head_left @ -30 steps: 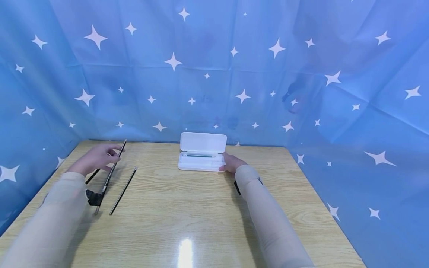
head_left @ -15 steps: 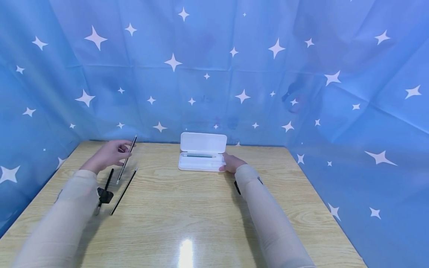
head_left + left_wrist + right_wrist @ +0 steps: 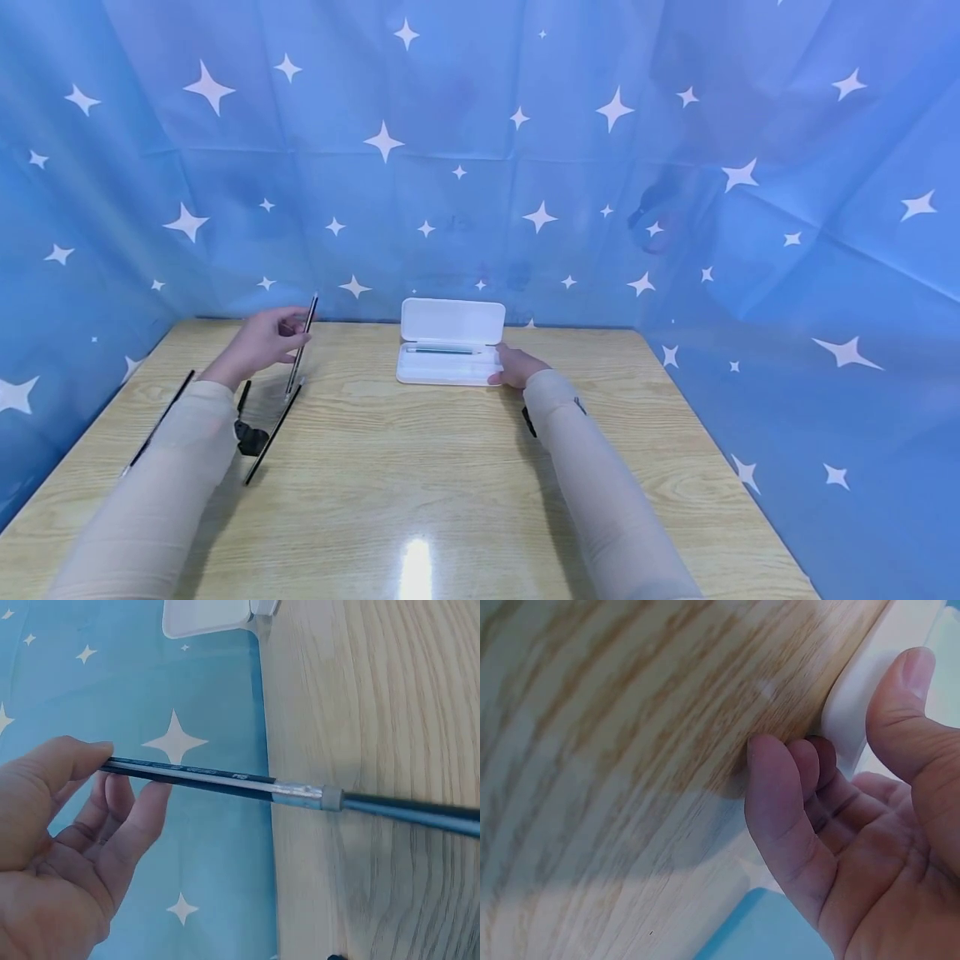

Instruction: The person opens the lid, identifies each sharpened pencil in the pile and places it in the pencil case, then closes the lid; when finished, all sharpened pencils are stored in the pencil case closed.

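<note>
left hand: raised just above the far left part of the wooden table, thumb and fingertips pinching a dark pencil near its upper end; the other fingers lie loosely extended. pencil: slim, black with a pale stripe and a metal ferrule, held steeply tilted, upper end toward the backdrop, lower end pointing down at the table; in the head view it hangs left of the case and well apart from it. right hand: resting on the table at the right end of the white pencil case, thumb pressed on the rim of the tray and curled fingers tucked against its end wall, so it grips the case's edge. white pencil case: far centre of the table, lid standing open toward the backdrop, one pale pen lying lengthwise in the tray. second black pencil: flat on the table, just below the held one, running diagonally toward the near left. third thin black pencil: flat near the left edge of the table, partly behind the left sleeve. blue backdrop: star-printed cloth on the far, left and right sides.
</note>
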Available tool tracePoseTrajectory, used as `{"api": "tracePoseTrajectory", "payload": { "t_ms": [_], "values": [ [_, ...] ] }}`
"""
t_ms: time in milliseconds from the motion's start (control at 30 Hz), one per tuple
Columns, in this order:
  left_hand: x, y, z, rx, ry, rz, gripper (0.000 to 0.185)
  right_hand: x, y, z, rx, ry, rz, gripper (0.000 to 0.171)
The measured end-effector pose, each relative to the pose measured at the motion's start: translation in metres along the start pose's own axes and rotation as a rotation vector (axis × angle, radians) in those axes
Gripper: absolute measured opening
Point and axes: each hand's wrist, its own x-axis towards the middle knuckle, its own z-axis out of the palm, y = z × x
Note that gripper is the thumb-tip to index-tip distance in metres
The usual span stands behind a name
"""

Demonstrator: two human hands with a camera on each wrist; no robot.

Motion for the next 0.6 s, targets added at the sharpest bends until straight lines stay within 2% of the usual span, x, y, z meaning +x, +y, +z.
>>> {"api": "tracePoseTrajectory", "payload": {
  "t_ms": [267,600],
  "values": [
    [0.007,0.005,0.009,-0.003,0.03,0.037,0.045,-0.002,-0.002,0.001,0.038,0.002,0.011,0.081],
    [0.015,0.012,0.02,-0.031,0.082,0.093,0.044,-0.003,-0.002,0.0,0.02,0.0,0.006,0.079]
  ]
}}
